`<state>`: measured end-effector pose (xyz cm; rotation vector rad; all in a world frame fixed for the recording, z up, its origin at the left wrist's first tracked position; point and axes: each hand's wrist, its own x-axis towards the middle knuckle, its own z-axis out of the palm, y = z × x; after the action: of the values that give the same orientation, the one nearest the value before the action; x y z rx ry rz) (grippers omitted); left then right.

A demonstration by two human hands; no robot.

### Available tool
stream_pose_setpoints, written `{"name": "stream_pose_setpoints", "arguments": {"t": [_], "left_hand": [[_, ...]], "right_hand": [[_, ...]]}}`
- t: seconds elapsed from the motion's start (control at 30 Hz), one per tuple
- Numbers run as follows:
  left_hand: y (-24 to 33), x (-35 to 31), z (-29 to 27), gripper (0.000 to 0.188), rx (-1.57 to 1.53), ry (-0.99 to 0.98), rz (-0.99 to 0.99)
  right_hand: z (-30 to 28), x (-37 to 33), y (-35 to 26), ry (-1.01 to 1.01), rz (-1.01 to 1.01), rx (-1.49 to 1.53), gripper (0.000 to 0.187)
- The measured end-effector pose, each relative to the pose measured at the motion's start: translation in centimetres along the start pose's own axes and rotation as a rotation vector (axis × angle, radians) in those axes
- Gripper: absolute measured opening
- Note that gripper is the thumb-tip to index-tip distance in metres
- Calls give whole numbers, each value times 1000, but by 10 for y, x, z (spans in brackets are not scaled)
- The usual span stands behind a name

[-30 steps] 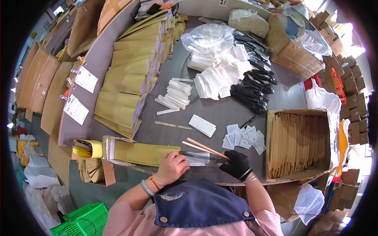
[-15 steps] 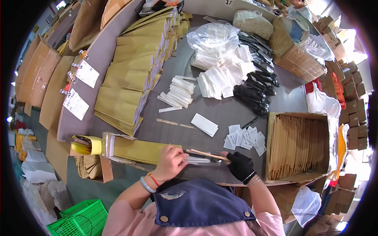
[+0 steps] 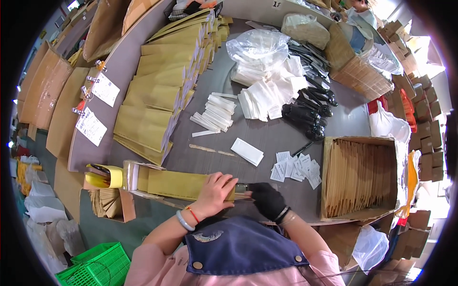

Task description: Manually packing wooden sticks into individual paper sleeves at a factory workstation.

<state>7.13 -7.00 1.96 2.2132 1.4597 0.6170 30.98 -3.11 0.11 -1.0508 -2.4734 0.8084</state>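
Observation:
My left hand (image 3: 217, 193), bare and with its fingers curled, grips the right end of a flat yellow-brown paper envelope (image 3: 174, 185). That envelope lies along the table's front edge, its left end in an open-sided cardboard box (image 3: 142, 177). Just right of the left hand, my right hand (image 3: 268, 200) wears a black fingerless glove and is blurred. Its fingertips close on a small dark, shiny item (image 3: 242, 188) at the envelope's right end. What that item is cannot be made out. A folded white paper (image 3: 247, 151) lies beyond the hands.
Printed slips (image 3: 296, 168) lie near a cardboard box (image 3: 361, 178) packed with brown envelopes. Farther back are white packets (image 3: 267, 97), black-wrapped bundles (image 3: 307, 117) and white strips (image 3: 213, 114). Stacked yellow envelopes (image 3: 150, 114) line the left. A yellow holder (image 3: 110, 176) stands front left.
My right hand has moved left, close to the left hand. The thin wooden stick and white-labelled packet between them no longer show. My left hand and the envelope have shifted right.

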Motion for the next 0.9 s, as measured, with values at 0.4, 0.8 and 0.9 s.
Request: {"name": "stream_pose_setpoints", "arguments": {"t": [0.4, 0.8, 0.9], "left_hand": [[4, 27, -3, 44, 108, -242, 141], [-63, 33, -120, 33, 437, 229, -109], [-38, -10, -28, 78, 238, 258, -335]], "right_hand": [[-11, 12, -26, 66, 94, -192, 51], [-83, -14, -6, 231, 209, -293, 58], [-73, -14, -19, 131, 222, -282, 58]]}}
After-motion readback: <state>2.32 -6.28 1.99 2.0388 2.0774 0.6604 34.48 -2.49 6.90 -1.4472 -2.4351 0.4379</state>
